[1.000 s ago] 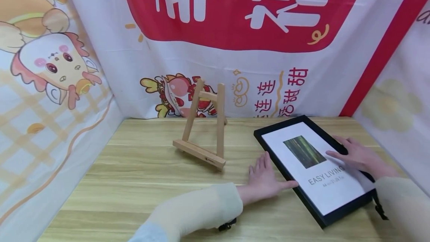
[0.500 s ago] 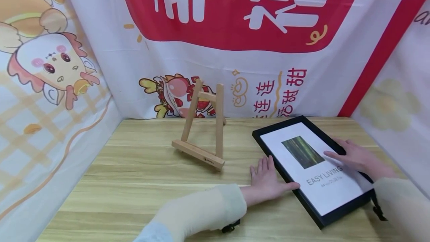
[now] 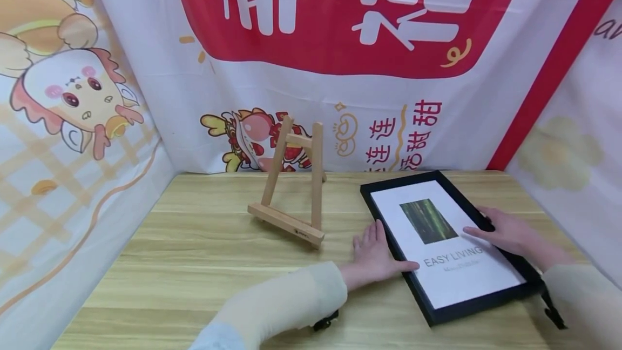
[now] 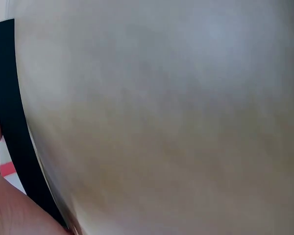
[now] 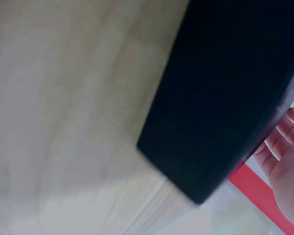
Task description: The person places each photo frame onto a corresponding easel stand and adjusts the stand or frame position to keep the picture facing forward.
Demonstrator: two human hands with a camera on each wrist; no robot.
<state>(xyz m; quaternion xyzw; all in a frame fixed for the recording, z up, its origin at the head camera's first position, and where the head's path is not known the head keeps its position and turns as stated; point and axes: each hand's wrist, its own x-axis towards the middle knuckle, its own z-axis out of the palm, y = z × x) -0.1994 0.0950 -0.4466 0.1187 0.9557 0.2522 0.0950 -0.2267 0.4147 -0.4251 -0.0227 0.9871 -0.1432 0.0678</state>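
Black-framed rectangular picture (image 3: 444, 244) lies flat at the wooden surface's (image 3: 204, 263) right, flat left hand (image 3: 373, 255) and right hand (image 3: 502, 231) bracketing its sides; lifting evenly should suit best, fingers curling underneath.

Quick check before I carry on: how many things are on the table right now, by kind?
Picture frame, black, lying flat, a hand on each long side: 1
Wooden easel, standing left of the frame: 1
Total: 2 things on the table
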